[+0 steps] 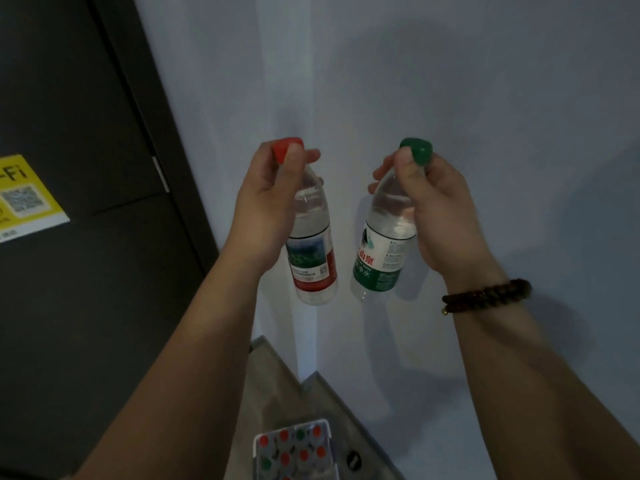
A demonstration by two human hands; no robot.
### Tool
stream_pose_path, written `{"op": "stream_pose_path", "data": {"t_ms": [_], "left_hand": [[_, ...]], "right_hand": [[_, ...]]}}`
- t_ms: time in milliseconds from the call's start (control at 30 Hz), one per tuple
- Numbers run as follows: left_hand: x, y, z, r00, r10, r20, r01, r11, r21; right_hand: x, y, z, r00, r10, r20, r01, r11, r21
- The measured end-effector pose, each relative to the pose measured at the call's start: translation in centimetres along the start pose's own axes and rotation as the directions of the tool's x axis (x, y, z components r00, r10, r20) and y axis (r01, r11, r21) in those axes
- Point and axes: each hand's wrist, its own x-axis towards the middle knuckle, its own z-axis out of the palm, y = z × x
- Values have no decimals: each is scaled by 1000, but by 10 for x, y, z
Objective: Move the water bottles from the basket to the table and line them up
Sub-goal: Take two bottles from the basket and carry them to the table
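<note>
**Two bottles lifted above the basket, desk out of view**

You hold one clear plastic water bottle in each hand, both raised high above the grey wire basket [258, 452] at the bottom of the view. Your left hand [266, 192] pinches the red-capped bottle with the red label [313, 254] at its cap and neck, fingers [294, 161] curled tight around the top. Your right hand [440, 209], the one with the dark beaded bracelet [485, 296] on its wrist, grips the green-capped bottle with the green label [379, 261] the same way.

Both bottles hang below your fingers with their long axes close to upright. The bases tip slightly toward each other, so the two bodies sit just beside one another without touching.

More bottles [294, 448] stand in the basket, showing red and green caps, so the task looks far from done.

The desk is not visible, and I cannot tell which way it lies from the basket or which hand is nearer to it. Since the bottles hang base-down, I judge that each can be lowered straight onto its base once you find the desk. Keep them apart as you swing them, because a knock could loosen a cap-only grip.
</note>
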Motion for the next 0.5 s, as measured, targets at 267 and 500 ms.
{"op": "stream_pose_path", "data": {"t_ms": [267,500], "left_hand": [[14,11,30,1000,13,15,-13,1000,-6],[16,7,52,955,-11,297,20,999,-27]], "right_hand": [[-6,-30,7,942,-7,-334,-43,989,-143],[-50,-33,5,835,-48,-547,-195,905,-378]]}}
